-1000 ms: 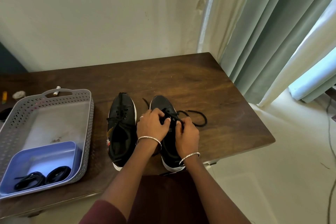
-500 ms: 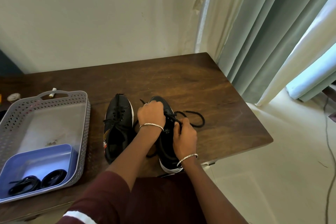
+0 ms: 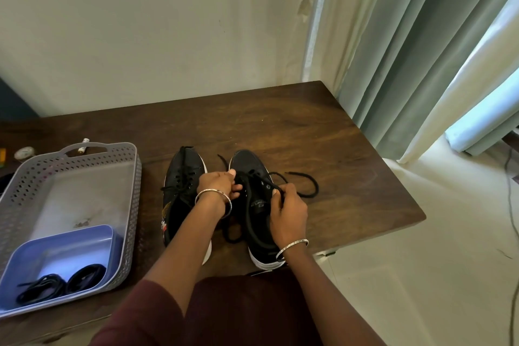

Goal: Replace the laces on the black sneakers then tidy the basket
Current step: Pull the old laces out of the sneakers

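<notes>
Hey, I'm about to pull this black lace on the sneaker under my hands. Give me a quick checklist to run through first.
1. Left hand grips the lace over the sneaker: ok.
2. Right hand pinches the lace: ok.
3. Lace's free end lies loose on the table, unsnagged: ok.
4. Sneaker sits flat, sole down: ok.
5. Which eyelets hold lace: cannot tell, the hands cover most.
6. Two coiled laces wait in the blue tray: ok.
</notes>
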Demonstrator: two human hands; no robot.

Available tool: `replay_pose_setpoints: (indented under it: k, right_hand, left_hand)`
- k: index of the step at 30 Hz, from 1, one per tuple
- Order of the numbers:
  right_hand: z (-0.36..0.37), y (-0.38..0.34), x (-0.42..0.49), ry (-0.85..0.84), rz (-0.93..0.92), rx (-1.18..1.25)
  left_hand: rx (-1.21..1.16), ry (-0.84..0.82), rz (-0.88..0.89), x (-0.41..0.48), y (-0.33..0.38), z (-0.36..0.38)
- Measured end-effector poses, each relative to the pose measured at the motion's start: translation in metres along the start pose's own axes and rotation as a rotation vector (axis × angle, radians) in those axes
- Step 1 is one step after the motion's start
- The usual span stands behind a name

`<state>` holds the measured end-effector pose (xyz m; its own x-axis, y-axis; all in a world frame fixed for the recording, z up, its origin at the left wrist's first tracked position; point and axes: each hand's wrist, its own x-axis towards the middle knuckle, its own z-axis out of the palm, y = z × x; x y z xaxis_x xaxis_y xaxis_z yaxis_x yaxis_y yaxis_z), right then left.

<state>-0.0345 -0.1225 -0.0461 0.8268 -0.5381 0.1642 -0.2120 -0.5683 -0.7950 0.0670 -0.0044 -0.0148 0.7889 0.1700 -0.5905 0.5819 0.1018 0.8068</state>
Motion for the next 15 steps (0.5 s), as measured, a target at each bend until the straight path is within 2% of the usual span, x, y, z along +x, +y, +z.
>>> replay_pose_setpoints:
  k: [2,5,7,8,11,15]
  right_hand:
    - [0.0,0.0,0.0,-0.006,0.002,0.0]
    - [0.0,0.0,0.0,-0.011,0.005,-0.008]
    - [0.0,0.0,0.0,-0.01,0.004,-0.011]
    - [0.0,-0.001,0.001,-0.011,0.007,-0.01]
    - [0.0,-0.001,0.001,-0.018,0.01,-0.018]
    - [0.0,-0.001,0.001,-0.013,0.007,-0.015]
  left_hand:
    - [0.168,-0.004,0.08,-0.002,0.001,0.002]
    - [0.622,0.068,0.5,-0.001,0.004,-0.002]
    - [0.837,-0.005,0.747,-0.001,0.008,-0.005]
    - [0.949,-0.056,0.81,0.001,0.01,-0.006]
    - [1.278,-0.1,0.829,-0.003,0.018,-0.002]
    - [1.361,-0.025,0.909,-0.008,0.023,0.005]
